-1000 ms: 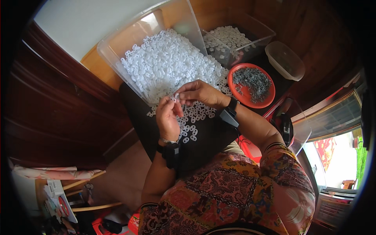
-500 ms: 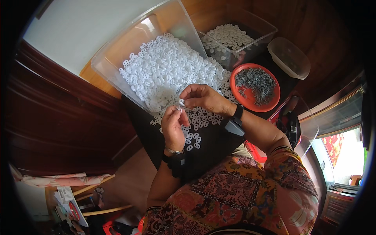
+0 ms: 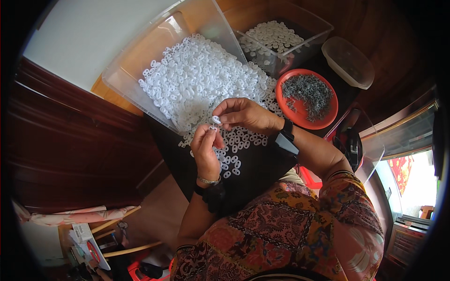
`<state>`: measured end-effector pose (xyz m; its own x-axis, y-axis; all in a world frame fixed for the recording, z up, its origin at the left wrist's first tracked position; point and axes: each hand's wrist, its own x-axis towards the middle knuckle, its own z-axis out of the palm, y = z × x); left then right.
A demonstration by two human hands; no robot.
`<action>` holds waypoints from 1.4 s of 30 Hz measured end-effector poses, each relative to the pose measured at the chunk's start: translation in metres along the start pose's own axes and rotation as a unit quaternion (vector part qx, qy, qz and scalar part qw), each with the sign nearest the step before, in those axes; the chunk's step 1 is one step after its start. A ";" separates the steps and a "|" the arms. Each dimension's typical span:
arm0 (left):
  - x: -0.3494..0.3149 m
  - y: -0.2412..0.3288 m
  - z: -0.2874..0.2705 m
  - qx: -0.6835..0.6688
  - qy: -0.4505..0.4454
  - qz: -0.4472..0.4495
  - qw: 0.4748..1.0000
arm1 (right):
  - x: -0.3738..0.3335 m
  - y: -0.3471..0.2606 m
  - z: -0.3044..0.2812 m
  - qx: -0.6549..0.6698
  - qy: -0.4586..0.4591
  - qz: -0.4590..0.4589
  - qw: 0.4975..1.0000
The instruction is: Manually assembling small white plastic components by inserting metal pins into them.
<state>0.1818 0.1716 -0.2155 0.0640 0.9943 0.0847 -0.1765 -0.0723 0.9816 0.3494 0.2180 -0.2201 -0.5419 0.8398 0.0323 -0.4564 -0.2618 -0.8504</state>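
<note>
My right hand [image 3: 246,116] pinches a small white oval plastic piece [image 3: 216,119] between thumb and fingertips. Just below it, the closed fingertips of my left hand [image 3: 205,149] grip another small white plastic piece [image 3: 213,128]. The two pieces are very close; whether they touch is too small to tell. Beneath and beyond both hands, a big heap of white two-holed plastic pieces [image 3: 201,70] spills from a clear tub onto the black tabletop [image 3: 253,164]. Scattered pieces [image 3: 234,161] of the same kind lie right of my left hand.
The clear plastic tub [image 3: 124,89] lies tipped at the far left. Right of the heap is a red plate [image 3: 332,110] of small grey metal parts [image 3: 309,96]. Behind stands a clear bin [image 3: 318,40] with more white pieces. A translucent bowl [image 3: 344,61] sits at the far right.
The piece in my right hand has turned, showing its oval side more. Both hands stay close together, fingertips nearly in the same place. The whole view has shifted slightly.
</note>
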 end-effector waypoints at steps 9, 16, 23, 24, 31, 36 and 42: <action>-0.002 0.002 0.000 0.016 0.001 -0.004 1.000 | -0.003 -0.001 0.009 -0.007 0.009 0.000 1.000; -0.002 0.000 0.000 -0.001 0.012 -0.023 1.000 | -0.007 -0.003 0.018 -0.213 0.055 -0.100 0.970; -0.003 0.000 0.000 0.030 0.014 -0.019 0.999 | -0.009 -0.004 0.021 -0.266 0.053 -0.113 0.956; -0.004 0.001 0.000 0.035 0.014 -0.019 0.999 | -0.009 -0.004 0.021 -0.268 0.052 -0.110 0.956; -0.004 0.000 -0.001 0.030 0.018 -0.029 0.999 | -0.007 0.003 0.021 -0.304 0.050 -0.108 0.945; -0.006 -0.001 -0.001 0.003 0.056 -0.058 0.997 | -0.009 0.003 0.026 -0.325 0.047 -0.129 0.936; -0.006 -0.003 -0.001 -0.031 0.055 -0.054 0.997 | -0.009 0.004 0.033 -0.408 0.071 -0.172 0.894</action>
<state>0.1812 0.1661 -0.2190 -0.0212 0.9989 -0.0430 -0.2357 0.0368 0.9711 0.3296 0.1938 -0.2066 -0.3476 0.8709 0.3474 0.1187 0.4084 -0.9051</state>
